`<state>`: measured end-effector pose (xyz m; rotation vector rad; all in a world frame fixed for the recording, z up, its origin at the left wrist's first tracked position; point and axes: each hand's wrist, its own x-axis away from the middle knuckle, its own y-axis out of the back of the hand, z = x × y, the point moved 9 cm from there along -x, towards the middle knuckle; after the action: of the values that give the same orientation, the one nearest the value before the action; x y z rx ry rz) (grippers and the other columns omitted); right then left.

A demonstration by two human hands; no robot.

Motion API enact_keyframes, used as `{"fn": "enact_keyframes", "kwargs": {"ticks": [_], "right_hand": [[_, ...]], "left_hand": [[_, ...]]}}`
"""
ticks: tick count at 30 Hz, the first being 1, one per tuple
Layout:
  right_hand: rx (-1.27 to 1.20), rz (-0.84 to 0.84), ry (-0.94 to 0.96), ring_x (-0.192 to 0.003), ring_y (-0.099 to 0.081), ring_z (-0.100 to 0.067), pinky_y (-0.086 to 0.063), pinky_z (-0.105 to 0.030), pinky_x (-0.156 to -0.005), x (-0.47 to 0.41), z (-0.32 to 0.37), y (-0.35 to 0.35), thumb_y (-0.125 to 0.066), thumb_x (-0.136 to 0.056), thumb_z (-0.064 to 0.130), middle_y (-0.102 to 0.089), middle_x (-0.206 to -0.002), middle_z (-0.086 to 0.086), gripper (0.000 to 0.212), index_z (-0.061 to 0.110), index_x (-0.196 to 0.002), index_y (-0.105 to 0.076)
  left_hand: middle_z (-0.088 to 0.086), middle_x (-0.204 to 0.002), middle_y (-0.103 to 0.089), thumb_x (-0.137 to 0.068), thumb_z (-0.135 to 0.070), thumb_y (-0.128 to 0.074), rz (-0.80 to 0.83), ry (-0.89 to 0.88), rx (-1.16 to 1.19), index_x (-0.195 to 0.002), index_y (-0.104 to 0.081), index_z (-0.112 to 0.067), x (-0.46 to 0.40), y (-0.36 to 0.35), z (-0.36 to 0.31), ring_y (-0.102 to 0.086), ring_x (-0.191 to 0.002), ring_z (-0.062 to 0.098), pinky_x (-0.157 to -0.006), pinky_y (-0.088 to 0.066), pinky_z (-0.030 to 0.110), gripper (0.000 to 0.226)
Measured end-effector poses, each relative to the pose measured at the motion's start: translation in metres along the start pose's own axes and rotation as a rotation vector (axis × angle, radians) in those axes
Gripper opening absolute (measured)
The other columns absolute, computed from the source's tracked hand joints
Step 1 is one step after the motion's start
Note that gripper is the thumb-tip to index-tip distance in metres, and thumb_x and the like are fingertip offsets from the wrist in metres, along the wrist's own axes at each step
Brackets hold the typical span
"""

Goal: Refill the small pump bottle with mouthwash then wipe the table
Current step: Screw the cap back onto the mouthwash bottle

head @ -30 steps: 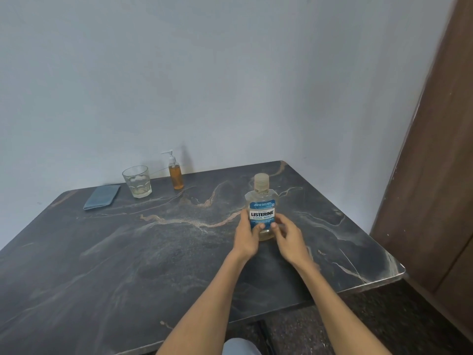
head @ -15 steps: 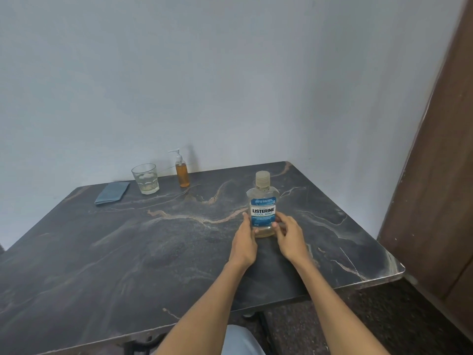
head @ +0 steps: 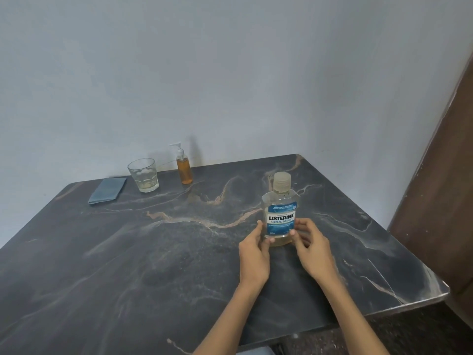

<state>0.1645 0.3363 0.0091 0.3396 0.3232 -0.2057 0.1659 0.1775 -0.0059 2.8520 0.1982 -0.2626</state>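
Both hands, the left hand (head: 253,254) and right hand (head: 311,248), had stayed clasping the capped mouthwash bottle (head: 280,213) at three o'clock on the counter (head: 128,265); refilling remained unstarted.

A plain pale blue-grey wall (head: 230,73) stood behind the dark marble-patterned surface (head: 128,265), veined with tan and white. A brown wooden panel (head: 440,188) rose at right above dark speckled floor (head: 422,334).

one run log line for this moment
stage: start | both hands, left and right, hold mouthwash bottle, capped, upright on table | pump bottle untouched
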Motion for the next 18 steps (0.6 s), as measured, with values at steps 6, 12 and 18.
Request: {"fn": "enact_keyframes", "kwargs": {"ticks": [6,12,18], "right_hand": [[-0.038,-0.01,0.023,-0.092,-0.062,0.006,-0.048,-0.006,-0.073,-0.017,0.014,-0.007,-0.06,-0.091,0.015,-0.063,-0.099,0.017,0.023,0.035,-0.1,-0.056],[-0.083,0.004,0.052,-0.094,-0.062,0.004,-0.051,-0.013,-0.079,-0.096,0.033,-0.044,-0.059,-0.092,0.015,-0.064,-0.106,0.017,0.024,0.023,-0.114,-0.06],[-0.018,0.148,-0.009,-0.112,-0.056,-0.011,-0.043,-0.012,-0.086,-0.179,0.014,-0.122,-0.06,-0.089,0.002,-0.055,-0.128,0.0,0.045,0.014,-0.13,-0.048]], "left_hand": [[-0.004,-0.137,-0.052,-0.095,-0.002,-0.054,-0.038,-0.044,0.052,-0.142,-0.041,-0.007,-0.017,0.009,-0.01,-0.047,-0.123,0.001,-0.102,-0.039,0.012,0.049],[0.003,-0.144,-0.047,-0.098,-0.006,-0.047,-0.025,-0.107,-0.11,-0.147,-0.031,-0.007,-0.102,0.03,-0.028,-0.047,-0.129,0.012,-0.107,-0.04,0.025,0.052],[0.012,-0.145,-0.046,-0.096,-0.005,-0.051,-0.068,-0.051,-0.234,-0.145,-0.034,-0.004,-0.203,0.06,-0.001,-0.045,-0.133,0.024,-0.112,-0.037,0.04,0.052]]}}
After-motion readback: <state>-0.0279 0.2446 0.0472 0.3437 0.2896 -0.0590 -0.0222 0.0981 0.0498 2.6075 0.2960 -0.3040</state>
